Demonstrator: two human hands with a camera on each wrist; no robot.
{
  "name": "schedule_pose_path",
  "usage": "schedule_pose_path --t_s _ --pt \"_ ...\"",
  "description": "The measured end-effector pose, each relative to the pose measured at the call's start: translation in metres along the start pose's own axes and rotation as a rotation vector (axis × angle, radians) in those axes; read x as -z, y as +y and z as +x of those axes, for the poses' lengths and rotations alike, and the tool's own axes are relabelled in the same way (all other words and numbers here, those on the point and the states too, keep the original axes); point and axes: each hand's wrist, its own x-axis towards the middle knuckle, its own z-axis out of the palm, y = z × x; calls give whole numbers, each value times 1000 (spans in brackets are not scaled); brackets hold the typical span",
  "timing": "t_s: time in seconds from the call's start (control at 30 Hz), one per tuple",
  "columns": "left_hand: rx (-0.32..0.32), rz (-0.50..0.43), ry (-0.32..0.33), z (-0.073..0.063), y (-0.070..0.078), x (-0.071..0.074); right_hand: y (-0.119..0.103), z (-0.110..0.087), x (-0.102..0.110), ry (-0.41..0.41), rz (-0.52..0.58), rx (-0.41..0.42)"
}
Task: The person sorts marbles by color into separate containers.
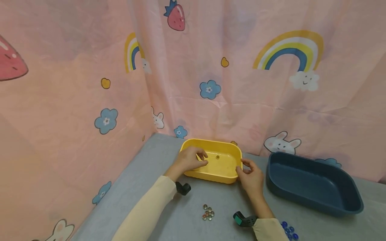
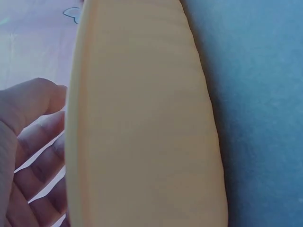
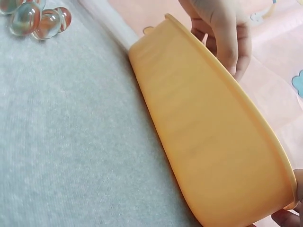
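My left hand (image 1: 190, 159) reaches over the left side of a yellow tray (image 1: 208, 179), thumb and fingers apart and nothing visible between them. In the left wrist view, the tray's side wall (image 2: 142, 118) hides part of the loosely bent fingers (image 2: 38, 137). With my right hand (image 1: 252, 177) I hold the tray's right end at the rim; fingertips (image 3: 286, 218) show at that corner in the right wrist view. One small marble (image 1: 217, 157) lies on the tray floor, toward the back.
Several clear marbles with reddish swirls (image 1: 208, 213) lie on the grey tabletop (image 1: 175, 217) in front of the tray. Several blue marbles (image 1: 289, 231) sit beside my right sleeve. A dark blue tray (image 1: 313, 184) stands at the right. Pink patterned cloth (image 1: 187, 67) hangs behind.
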Motion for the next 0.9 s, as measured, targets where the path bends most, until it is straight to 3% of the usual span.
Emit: schedule_pose_path --t_s 0.33,0.73,0.9 --pt "-4 -89 16 -15 1 4 1 3 0 18 -38 16" --pt "-71 -134 15 -38 7 14 1 0 -1 19 -31 28" --pt "-109 -200 16 -47 11 15 2 1 -2 20 -26 27"
